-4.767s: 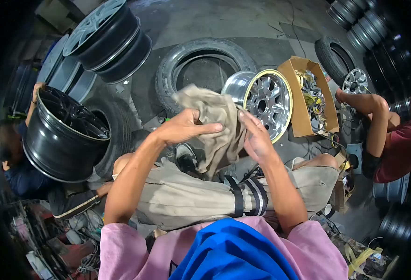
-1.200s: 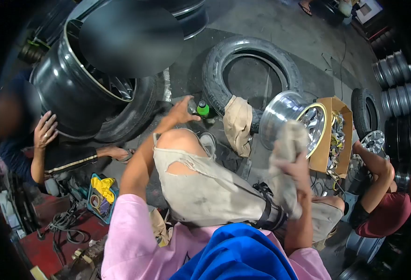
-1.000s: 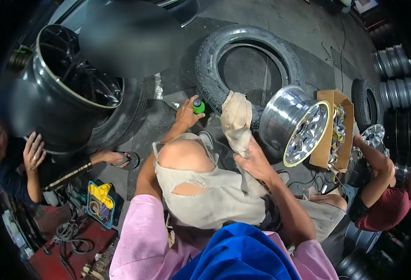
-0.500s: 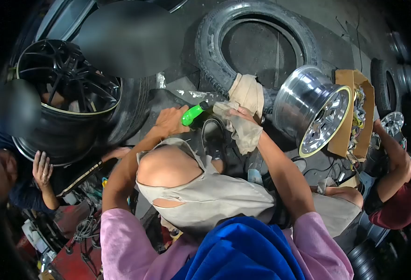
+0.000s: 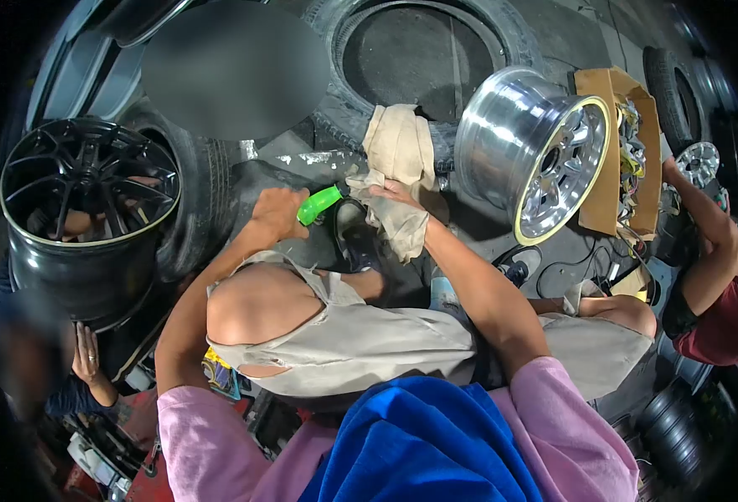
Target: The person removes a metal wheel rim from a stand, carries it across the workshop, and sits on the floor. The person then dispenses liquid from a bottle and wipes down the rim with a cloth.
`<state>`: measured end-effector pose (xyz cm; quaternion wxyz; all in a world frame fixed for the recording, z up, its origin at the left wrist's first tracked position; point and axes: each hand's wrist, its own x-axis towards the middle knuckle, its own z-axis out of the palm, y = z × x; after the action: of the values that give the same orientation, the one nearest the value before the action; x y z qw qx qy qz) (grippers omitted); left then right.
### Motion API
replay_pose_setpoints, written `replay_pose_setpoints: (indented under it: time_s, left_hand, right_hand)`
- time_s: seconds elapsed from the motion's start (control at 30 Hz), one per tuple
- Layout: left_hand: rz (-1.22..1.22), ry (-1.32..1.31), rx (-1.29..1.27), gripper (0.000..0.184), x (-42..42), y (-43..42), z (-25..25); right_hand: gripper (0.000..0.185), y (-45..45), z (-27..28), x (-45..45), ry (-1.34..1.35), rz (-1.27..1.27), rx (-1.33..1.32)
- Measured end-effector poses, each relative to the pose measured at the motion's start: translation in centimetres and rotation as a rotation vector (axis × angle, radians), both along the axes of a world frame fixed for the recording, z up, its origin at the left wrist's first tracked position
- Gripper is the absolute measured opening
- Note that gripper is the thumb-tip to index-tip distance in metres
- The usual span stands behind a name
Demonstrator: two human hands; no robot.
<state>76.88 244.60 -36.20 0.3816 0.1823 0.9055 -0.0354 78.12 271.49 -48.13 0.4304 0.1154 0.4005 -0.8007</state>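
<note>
A bright green bottle (image 5: 319,204) with a dark cap is gripped in my left hand (image 5: 281,212), whose fingers wrap round its back end. Its dark tip points right, up against or right beside a thin greyish rag (image 5: 402,227). That rag is bunched in my right hand (image 5: 396,193), draped over the fingers and palm. Just beyond it, a beige folded cloth (image 5: 399,144) hangs over the edge of a tyre (image 5: 519,38) lying flat. To the right of my right hand, a polished silver wheel rim (image 5: 503,125) with a yellowish edge rests tilted.
A black spoked rim (image 5: 84,268) and an upright tyre (image 5: 197,201) are at left, with another person's hand (image 5: 87,351) below the rim. A cardboard box (image 5: 595,84) of odds and ends stands at right, near a co-worker's arm (image 5: 708,217). Cables (image 5: 553,269) cross the floor.
The view has shifted, so my hands and the polished rim appear farther left. My left hand still grips the green bottle and my right hand the rag, its tip close to the cloth.
</note>
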Motion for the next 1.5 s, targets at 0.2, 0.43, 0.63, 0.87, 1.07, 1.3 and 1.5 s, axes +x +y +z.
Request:
replay_pose_setpoints:
  time_s: [0.2, 0.43, 0.63, 0.87, 1.07, 1.3, 1.5]
  left_hand:
    - [-0.085, 0.034, -0.018, 0.068, -0.6, -0.3, 0.1]
    - [-0.093, 0.04, -0.041, 0.07, -0.8, -0.4, -0.1]
    - [0.061, 0.114, 0.055, 0.07, 0.8, -1.0, -1.5]
    - [0.56, 0.267, 0.377, 0.067, 1.4, 0.1, -1.7]
    - [1.005, 0.48, 0.711, 0.054, -0.5, -0.7, -6.7]
    - [1.001, 0.465, 0.693, 0.077, 0.6, -1.2, -10.2]
    - [1.009, 0.369, 0.638, 0.102, 1.1, -3.7, -11.1]
  right_hand:
    - [0.019, -0.2, -1.1, 0.0, -0.073, -0.033, -0.022]
    - [0.025, 0.4, -3.2, 0.1, -0.057, 0.082, -0.071]
    - [0.017, 0.4, 1.8, -0.9, -0.165, -0.022, -0.083]
    - [0.025, 0.6, 6.9, -1.4, 0.033, -0.11, -0.042]
    - [0.03, 5.6, 8.3, 1.6, -0.061, 0.012, -0.066]
    - [0.035, 16.0, 22.1, 4.3, 1.265, 0.322, 0.992]
    - [0.022, 24.2, 26.0, -4.9, 1.41, 0.6, 1.567]
